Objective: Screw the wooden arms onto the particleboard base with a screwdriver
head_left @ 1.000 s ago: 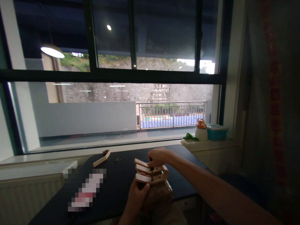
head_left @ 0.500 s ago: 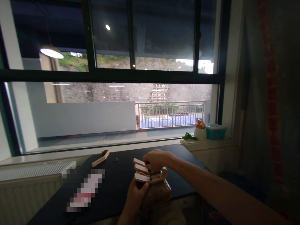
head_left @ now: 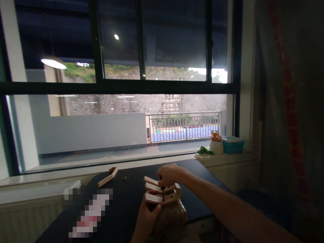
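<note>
A light wooden assembly (head_left: 162, 192) of stacked curved slats stands over the near edge of a black table (head_left: 121, 199). My left hand (head_left: 148, 214) grips it from below, fingers wrapped round the lowest slat. My right hand (head_left: 169, 174) is closed on top of it, pinching a small dark tool or screw (head_left: 162, 192) that points down into the wood. A brownish woven object (head_left: 170, 216) sits under the assembly.
A loose wooden piece (head_left: 108, 176) and a few small dark screws (head_left: 124, 177) lie farther back on the table. A blurred-out flat object (head_left: 91, 211) lies at the left. On the windowsill stand a white pot (head_left: 216, 145) and a teal box (head_left: 233, 145). A radiator (head_left: 30, 206) is at the left.
The view has tilted slightly up and to the right. Both hands stay on the wooden assembly, with the right hand shifting a little on top.
</note>
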Available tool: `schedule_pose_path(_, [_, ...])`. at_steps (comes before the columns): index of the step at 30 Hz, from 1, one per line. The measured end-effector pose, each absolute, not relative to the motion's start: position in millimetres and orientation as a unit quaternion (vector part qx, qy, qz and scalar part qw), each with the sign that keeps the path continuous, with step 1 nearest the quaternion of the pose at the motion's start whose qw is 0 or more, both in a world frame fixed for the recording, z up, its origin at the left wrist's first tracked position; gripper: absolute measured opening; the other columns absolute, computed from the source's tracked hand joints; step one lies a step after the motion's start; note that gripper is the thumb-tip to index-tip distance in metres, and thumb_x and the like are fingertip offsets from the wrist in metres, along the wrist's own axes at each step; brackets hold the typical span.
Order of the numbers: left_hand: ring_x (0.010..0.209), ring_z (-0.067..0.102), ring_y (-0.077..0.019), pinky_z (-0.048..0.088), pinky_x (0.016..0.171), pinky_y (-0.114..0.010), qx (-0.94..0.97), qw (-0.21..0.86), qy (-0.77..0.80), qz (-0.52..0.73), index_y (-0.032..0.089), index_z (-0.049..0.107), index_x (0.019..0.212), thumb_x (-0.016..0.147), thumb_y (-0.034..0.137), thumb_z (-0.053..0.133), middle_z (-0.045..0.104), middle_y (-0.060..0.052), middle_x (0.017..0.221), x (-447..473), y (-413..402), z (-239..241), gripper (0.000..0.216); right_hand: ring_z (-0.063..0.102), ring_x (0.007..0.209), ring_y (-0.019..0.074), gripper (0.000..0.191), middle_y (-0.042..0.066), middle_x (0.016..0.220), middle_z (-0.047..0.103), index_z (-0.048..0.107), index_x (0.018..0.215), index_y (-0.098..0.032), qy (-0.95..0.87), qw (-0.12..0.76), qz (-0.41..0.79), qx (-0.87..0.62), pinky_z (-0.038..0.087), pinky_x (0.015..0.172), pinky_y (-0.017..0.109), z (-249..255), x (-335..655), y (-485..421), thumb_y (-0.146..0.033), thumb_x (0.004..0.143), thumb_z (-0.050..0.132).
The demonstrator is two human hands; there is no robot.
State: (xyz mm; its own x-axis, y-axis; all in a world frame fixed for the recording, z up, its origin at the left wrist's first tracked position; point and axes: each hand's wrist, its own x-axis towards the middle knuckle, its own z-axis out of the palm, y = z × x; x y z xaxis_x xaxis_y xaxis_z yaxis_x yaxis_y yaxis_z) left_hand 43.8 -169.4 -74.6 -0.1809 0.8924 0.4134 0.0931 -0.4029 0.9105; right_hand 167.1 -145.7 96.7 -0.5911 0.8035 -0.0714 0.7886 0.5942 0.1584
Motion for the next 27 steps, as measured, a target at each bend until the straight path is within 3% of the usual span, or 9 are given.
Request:
schedule_pose_path(4, [0.087,0.066,-0.0262,0.052,0.081,-0.037,0.566,0.298,0.443,0.627,0.017,0.061,0.087,0.058,0.027,0.068,0.071,-0.006,0.086,42,-166,-79,0.032,0.063,0.088,0.021,0.032,0.001,0.098,0.069,0.068,0.097,-0.027,0.907,0.103,0.047,0.406,0.047,0.067,0.027,106,169,-152,-0.032,0.068,0.057])
schedule_pose_path(14, [0.091,0.064,-0.0271,0.048,0.086,-0.04,0.569,0.306,0.459,0.61,0.016,0.059,0.09,0.06,0.03,0.067,0.071,-0.007,0.089,42,-168,-76,0.034,0.061,0.094,0.0222,0.033,0.006,0.103,0.068,0.068,0.1,-0.019,0.904,0.109,0.047,0.411,0.046,0.071,0.027,103,162,-151,-0.026,0.072,0.053])
schedule_pose_path(19, [0.09,0.065,-0.0264,0.048,0.086,-0.039,0.572,0.307,0.458,0.607,0.016,0.058,0.09,0.06,0.031,0.067,0.071,-0.007,0.088,43,-170,-74,0.035,0.063,0.091,0.0235,0.036,0.012,0.102,0.068,0.069,0.099,-0.013,0.883,0.114,0.031,0.454,0.047,0.066,0.027,100,165,-145,-0.031,0.073,0.053])
schedule_pose_path(27, [0.091,0.065,-0.0288,0.049,0.085,-0.04,0.561,0.301,0.47,0.612,0.016,0.061,0.088,0.058,0.034,0.068,0.072,-0.008,0.087,41,-167,-77,0.036,0.061,0.095,0.0265,0.039,0.01,0.106,0.067,0.068,0.102,-0.017,0.874,0.129,0.048,0.467,0.049,0.067,0.032,107,164,-151,-0.038,0.074,0.052])
